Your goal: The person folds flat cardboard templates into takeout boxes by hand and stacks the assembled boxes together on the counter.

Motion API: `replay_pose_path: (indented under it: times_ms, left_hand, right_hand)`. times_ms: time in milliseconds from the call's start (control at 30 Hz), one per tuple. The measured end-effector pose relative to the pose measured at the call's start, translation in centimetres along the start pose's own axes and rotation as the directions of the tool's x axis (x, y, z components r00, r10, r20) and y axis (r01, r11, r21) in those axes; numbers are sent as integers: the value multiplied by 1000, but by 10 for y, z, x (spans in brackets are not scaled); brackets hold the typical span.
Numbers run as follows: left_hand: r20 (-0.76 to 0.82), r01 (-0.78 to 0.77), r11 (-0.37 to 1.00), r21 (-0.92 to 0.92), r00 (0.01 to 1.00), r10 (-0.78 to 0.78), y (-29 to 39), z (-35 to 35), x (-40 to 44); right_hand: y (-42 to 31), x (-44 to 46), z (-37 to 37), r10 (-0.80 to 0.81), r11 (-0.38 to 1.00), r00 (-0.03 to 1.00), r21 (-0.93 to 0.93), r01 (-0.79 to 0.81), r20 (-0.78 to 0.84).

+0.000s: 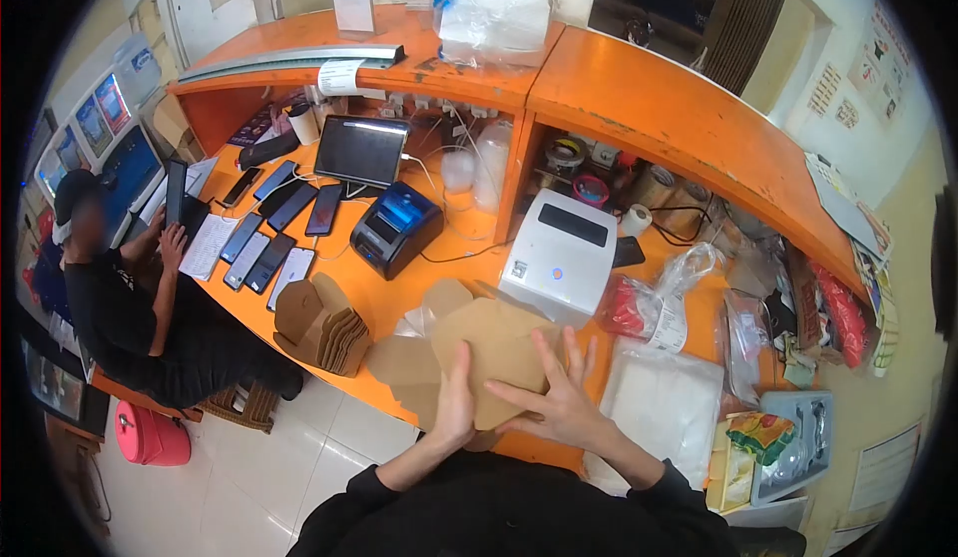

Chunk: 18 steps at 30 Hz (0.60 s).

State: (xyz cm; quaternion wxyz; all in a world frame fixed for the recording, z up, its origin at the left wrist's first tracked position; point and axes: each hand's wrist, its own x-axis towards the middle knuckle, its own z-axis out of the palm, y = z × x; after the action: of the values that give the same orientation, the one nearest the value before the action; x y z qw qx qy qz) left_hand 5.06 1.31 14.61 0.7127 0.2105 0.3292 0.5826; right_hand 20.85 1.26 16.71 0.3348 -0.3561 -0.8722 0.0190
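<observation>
A brown kraft paper food box (pixel 489 339) is between my hands at the counter's front edge, its flaps partly folded. My left hand (pixel 457 407) grips its left side, thumb pointing up along the paper. On the right side, my right hand (pixel 564 397) holds the box with fingers spread, one reaching across its front. More flat brown box paper (pixel 399 365) lies beneath and to the left. Farther left stands a nested stack of folded kraft boxes (pixel 324 325). The hidden fingers behind the box cannot be made out.
A white printer (pixel 561 256) stands just beyond the box, with a black receipt printer (pixel 397 230) to its left. Several phones (pixel 267 263) lie near a tablet (pixel 361 151). Plastic bags (pixel 659 412) are at right. A seated person (pixel 120 297) holds a device at left.
</observation>
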Motion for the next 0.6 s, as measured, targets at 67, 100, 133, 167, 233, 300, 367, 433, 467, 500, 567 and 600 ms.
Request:
replay_pose_path:
  times_ms: [67,100,133,167,233,300,367,433,467,500,567,600]
  left_hand:
    - [-8,-30,997,76,999,31,-5,5,-3]
    - [11,4,996,87,1000,-5,2,11,-9]
    - [30,39,994,103,999,-43,7,14,-13]
    - [182,-16,998,60,983,4,7,8,-13]
    - [459,-104,993,-53,881,116,4,-12,-14]
    - [613,100,951,-294,783,107,12,-23,-11]
    - [677,258,902,-345,735,49,17,-41,-9]
    - [590,127,985,-117,807,-34,15,-58,-11]
    - [540,65,998,9,840,-60,15,-61,-11]
    - [430,55,982,183,893,-130,18,-56,-13]
    - [169,89,861,502,966,-198,22,-38,-20]
    - [110,96,804,587,974,-196,22,-33,-22]
  right_hand:
    - [12,-3,5,-124,982,989,-153,110,-80]
    - [17,-3,5,-91,994,990,-70,84,-111]
    - [21,-2,4,-53,998,989,16,56,-141]
    - [25,-1,3,-11,994,986,104,29,-168]
    - [28,4,-7,83,937,987,348,-30,-138]
    - [30,10,-20,90,880,995,472,-57,-48]
    - [29,17,-33,8,866,996,498,-52,90]
    - [26,23,-39,-4,862,991,503,-66,136]
    - [25,25,-40,-13,861,988,504,-68,157]
    - [25,25,-38,-1,850,990,521,-73,139]
    - [28,21,-32,23,829,993,554,-81,112]
    - [29,19,-29,43,814,994,573,-93,101]
